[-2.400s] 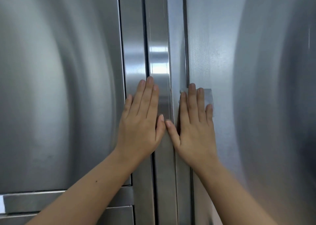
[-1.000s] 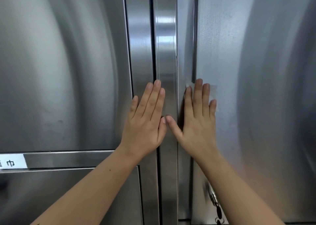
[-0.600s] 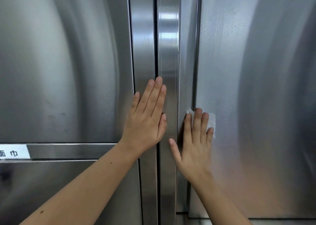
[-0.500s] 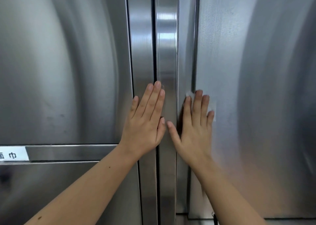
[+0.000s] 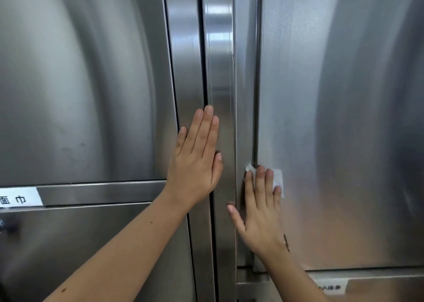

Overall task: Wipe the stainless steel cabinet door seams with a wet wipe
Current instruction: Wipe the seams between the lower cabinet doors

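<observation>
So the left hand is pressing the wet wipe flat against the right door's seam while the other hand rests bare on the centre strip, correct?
Not quite: in the head view the right hand presses the wet wipe against the right door's seam; the left hand is the bare one, flat on the centre strip.

— What sort of place is this?
— It looks like a commercial kitchen or service room: tall brushed stainless steel cabinet doors (image 5: 344, 118) fill the view, with white printed labels (image 5: 18, 199) stuck on the frame rails (image 5: 103, 192).
</observation>
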Tool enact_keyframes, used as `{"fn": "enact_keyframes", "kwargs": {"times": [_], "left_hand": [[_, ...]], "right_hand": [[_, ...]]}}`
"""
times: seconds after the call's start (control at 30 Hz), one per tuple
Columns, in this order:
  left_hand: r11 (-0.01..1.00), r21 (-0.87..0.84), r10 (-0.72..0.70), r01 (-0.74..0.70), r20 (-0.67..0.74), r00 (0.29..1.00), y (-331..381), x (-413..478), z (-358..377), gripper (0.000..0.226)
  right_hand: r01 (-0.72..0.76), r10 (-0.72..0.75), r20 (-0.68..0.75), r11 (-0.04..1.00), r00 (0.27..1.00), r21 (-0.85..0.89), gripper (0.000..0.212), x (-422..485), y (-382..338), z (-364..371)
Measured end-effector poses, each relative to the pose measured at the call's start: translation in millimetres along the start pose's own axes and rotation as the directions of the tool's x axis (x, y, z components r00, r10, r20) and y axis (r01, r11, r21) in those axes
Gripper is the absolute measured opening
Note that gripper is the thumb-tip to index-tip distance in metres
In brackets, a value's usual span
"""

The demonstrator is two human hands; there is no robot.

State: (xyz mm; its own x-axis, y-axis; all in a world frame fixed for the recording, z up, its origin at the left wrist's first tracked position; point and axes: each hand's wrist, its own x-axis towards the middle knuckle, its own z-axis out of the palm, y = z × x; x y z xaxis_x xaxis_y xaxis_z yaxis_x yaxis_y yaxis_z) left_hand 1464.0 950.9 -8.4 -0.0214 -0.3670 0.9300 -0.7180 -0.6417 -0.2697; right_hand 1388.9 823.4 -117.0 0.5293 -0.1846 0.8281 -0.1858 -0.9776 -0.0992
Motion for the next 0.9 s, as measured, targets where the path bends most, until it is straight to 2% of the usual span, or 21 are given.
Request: {"fn": "enact_keyframes", "kwargs": {"times": [0.2,0.33,0.5,0.63,0.77,0.9], "left_hand": [[1.0,0.03,-0.007,0.007,0.018,1.0,3.9,-11.5,3.3,0.06],[0.998,0.063,0.003,-0.005,0.031,1.0,8.6,-26.2,8.9,0.058],[0.997,0.076,0.007,-0.011,0.058,0.998,16.2,-49.7,12.4,0.057],[0.996,0.082,0.014,-0.023,0.109,0.994,18.7,-63.4,14.4,0.064],[0.994,0.104,0.034,-0.044,0.097,0.995,19.6,-74.7,18.1,0.064],[0.993,0.097,0.049,-0.059,0.102,0.994,19.6,-82.8,21.6,0.065]], "right_hand": [[-0.001,0.013,-0.134,0.996,0.991,0.094,0.073,47.7,-7.1,-16.1],[-0.016,0.023,-0.108,0.998,0.994,0.067,0.071,12.6,-5.2,2.7],[-0.057,0.057,-0.001,0.998,0.998,0.032,0.07,-45.7,-3.7,27.1],[-0.084,0.086,-0.028,0.995,0.996,0.057,0.072,-33.4,-7.6,22.6],[-0.084,0.092,-0.088,0.992,0.992,0.091,0.072,-4.8,-10.8,15.5],[-0.076,0.08,-0.059,0.995,0.995,0.059,0.07,-26.4,-6.8,31.0]]}}
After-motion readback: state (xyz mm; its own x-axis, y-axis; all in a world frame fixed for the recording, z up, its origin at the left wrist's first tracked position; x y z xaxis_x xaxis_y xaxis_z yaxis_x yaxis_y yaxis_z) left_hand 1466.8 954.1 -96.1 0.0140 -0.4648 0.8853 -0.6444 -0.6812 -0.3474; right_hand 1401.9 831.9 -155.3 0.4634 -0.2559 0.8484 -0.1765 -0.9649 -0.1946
